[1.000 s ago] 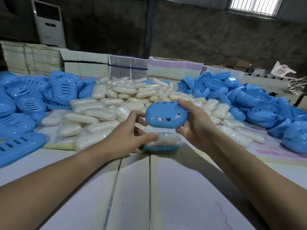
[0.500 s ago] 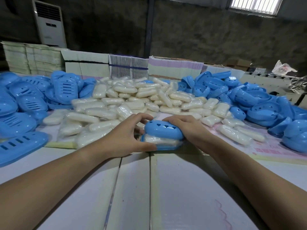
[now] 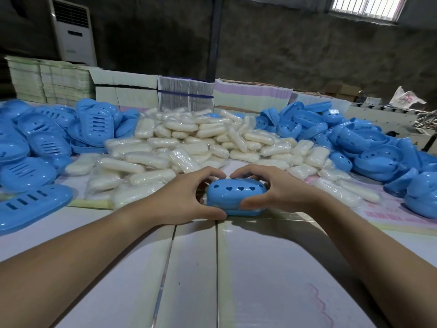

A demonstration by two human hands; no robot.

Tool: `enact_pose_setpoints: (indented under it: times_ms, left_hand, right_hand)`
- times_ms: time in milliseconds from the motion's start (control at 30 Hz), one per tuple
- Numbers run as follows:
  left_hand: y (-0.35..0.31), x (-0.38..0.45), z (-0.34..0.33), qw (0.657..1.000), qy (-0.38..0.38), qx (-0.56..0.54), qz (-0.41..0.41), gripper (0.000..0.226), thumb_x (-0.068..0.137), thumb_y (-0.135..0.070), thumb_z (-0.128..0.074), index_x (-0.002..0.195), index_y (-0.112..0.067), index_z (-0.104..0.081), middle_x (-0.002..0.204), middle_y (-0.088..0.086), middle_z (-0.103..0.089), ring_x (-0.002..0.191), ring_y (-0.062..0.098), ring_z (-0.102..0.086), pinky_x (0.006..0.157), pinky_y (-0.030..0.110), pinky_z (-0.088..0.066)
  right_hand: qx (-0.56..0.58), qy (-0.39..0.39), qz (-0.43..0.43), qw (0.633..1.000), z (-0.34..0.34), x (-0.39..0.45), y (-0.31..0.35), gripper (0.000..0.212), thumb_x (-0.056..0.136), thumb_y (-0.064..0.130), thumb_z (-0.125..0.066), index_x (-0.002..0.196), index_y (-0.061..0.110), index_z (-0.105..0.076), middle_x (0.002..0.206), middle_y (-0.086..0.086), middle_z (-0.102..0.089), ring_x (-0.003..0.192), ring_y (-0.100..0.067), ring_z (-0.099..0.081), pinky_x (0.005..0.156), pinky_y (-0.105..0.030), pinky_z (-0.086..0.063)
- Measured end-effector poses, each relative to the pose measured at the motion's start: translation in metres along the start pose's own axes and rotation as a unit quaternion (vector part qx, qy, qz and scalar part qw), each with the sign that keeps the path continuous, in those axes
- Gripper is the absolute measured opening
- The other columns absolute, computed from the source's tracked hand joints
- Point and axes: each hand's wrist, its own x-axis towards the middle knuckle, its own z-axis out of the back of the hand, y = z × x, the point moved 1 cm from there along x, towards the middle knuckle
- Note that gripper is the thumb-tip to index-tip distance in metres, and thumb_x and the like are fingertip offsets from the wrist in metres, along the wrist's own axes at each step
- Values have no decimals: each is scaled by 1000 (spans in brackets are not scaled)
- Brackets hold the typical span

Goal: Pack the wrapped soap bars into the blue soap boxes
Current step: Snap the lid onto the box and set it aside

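We have brought the blue lid [image 3: 237,193] down from mid-air onto its base; our left hand [image 3: 186,197] and right hand [image 3: 272,189] now clasp the closed box, hiding the soap.

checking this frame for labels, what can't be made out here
- Head view: inside the soap box, the closed lid hides whether a bar is in it.
- Box's far side: fingers of the left hand and right hand cover it.
- Pink print on the sheet: too blurred to read.
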Motion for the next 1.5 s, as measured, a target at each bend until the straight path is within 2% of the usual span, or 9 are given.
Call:
enact_pose_setpoints:
  times_ms: [233, 367, 667, 833, 933, 1133, 1233, 1400, 1500]
  left_hand:
    - [-2, -1, 0, 1000, 10, 25, 8, 62, 72, -36, -87, 122, -44, -51, 109, -17, -68, 95, 7, -66, 88, 39, -56]
    - [-3, -2, -1, 999, 11, 37, 5, 58, 73, -37, -83, 121, -43, -50, 105, -20, -67, 92, 5, -65, 84, 37, -56]
    - [3, 0, 1, 998, -11, 57, -7, 61, 74, -42, -85, 122, -43, -48, 108, -21, -65, 92, -5, -63, 73, 14, -51]
    - [4, 1, 1, 997, -7, 73, -5, 63, 74, -49, -82, 125, -43, -46, 109, -21, -64, 91, -5, -63, 74, 17, -52]
    - [4, 2, 0, 997, -6, 81, -6, 62, 74, -49, -82, 124, -44, -46, 108, -23, -64, 92, -6, -61, 75, 16, -48]
    - [9, 3, 0, 995, 3, 96, -6, 64, 79, -46, -80, 132, -43, -45, 116, -21, -63, 100, -6, -59, 83, 14, -47]
    - [10, 3, 1, 994, 8, 105, -19, 73, 81, -45, -79, 144, -41, -44, 128, -20, -59, 109, -5, -55, 89, 7, -42]
    - [10, 3, 2, 995, 34, 88, -18, 75, 85, -41, -76, 151, -41, -39, 137, -15, -55, 120, 2, -53, 106, 27, -44]
    - [9, 3, 5, 998, 38, 45, -2, 72, 86, -36, -77, 149, -42, -43, 135, -16, -57, 119, 3, -57, 108, 30, -46]
  right_hand:
    - [-50, 91, -5, 995, -3, -1, 7, 70, 75, 36, -80, 120, 68, -36, 126, 23, -43, 105, 6, -52, 82, -14, -51]
    - [-94, 101, -15, 990, -1, -1, 8, 82, 75, 32, -80, 134, 59, -30, 125, 21, -46, 104, 5, -53, 82, -17, -52]
    - [-205, 21, 44, 978, -12, 1, 11, 67, 82, 41, -75, 135, 43, -35, 119, 16, -50, 99, 1, -53, 77, -14, -43]
    - [-89, 65, -23, 994, -9, 2, 4, 68, 83, 44, -74, 134, 52, -30, 116, 24, -49, 99, 6, -55, 72, -10, -47]
    - [-71, 85, -59, 992, 5, -5, -4, 77, 79, 44, -77, 138, 55, -30, 128, 25, -45, 110, 7, -50, 81, -11, -44]
    - [-46, 34, -53, 997, 17, -9, -11, 65, 75, 13, -83, 120, 50, -54, 120, 6, -63, 100, -6, -61, 75, -8, -45]
    - [-19, 20, -57, 998, 15, -8, -13, 63, 70, 13, -86, 115, 48, -58, 110, 0, -66, 94, -12, -63, 72, -12, -46]
    - [16, 27, -81, 996, 15, -7, -14, 60, 70, 18, -88, 110, 53, -60, 101, 2, -66, 93, -20, -63, 79, -29, -50]
    - [30, 51, -90, 994, 15, -8, -13, 59, 74, 19, -85, 113, 53, -57, 108, -4, -63, 99, -23, -62, 86, -35, -51]
